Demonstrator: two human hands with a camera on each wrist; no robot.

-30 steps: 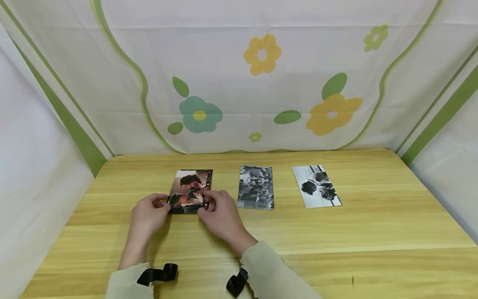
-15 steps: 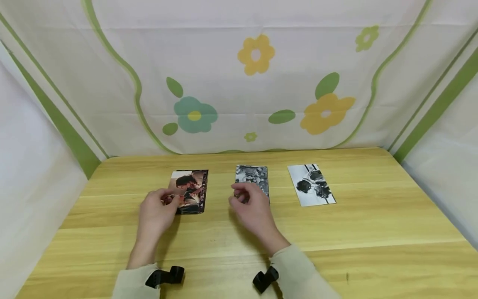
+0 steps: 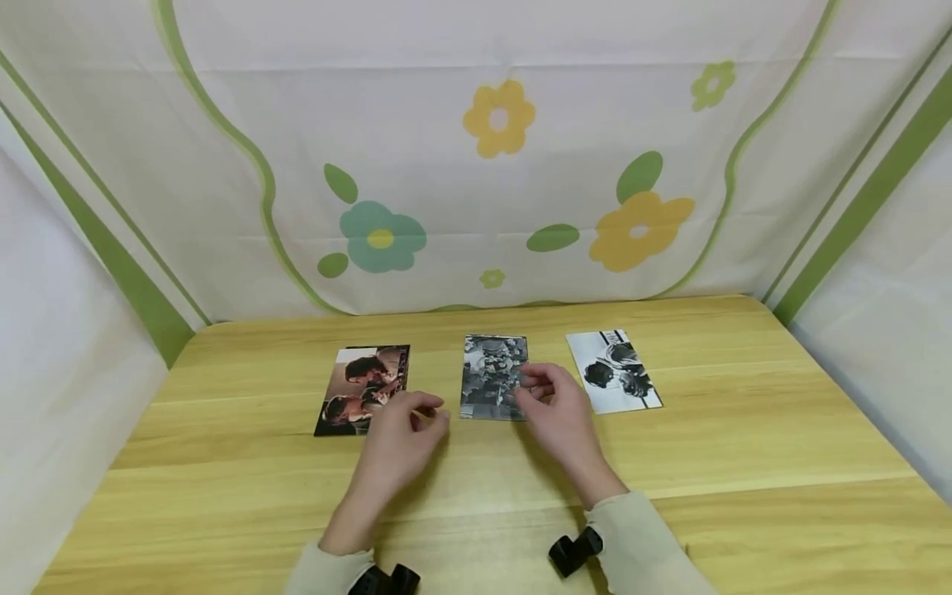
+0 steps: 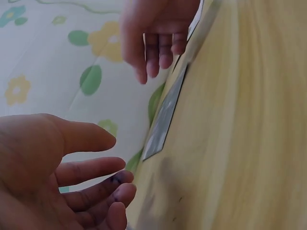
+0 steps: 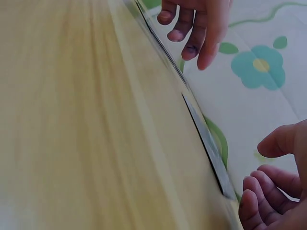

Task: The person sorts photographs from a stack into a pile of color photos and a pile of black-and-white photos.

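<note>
Three photo prints lie in a row on the wooden table. On the left is a colour photo point(image 3: 357, 388) of people, part of its lower right hidden by my left hand. A black-and-white crowd photo point(image 3: 487, 380) lies in the middle, and a white-backed black-and-white photo point(image 3: 613, 372) slants at the right. My left hand point(image 3: 405, 438) hovers between the colour photo and the crowd photo, its thumb and fingers apart and holding nothing in the left wrist view. My right hand point(image 3: 561, 413) is at the crowd photo's right edge, fingertips overlapping it, fingers loosely bent around nothing.
The wooden table point(image 3: 245, 496) ends at a white curtain point(image 3: 416, 124) printed with flowers, which stands behind it and along both sides. Black wrist cameras point(image 3: 576, 552) sit at both sleeves.
My right hand left the colour photo and moved right across the crowd photo to its right edge. My left hand then let go of the colour photo and moved right. The view shifted slightly.
</note>
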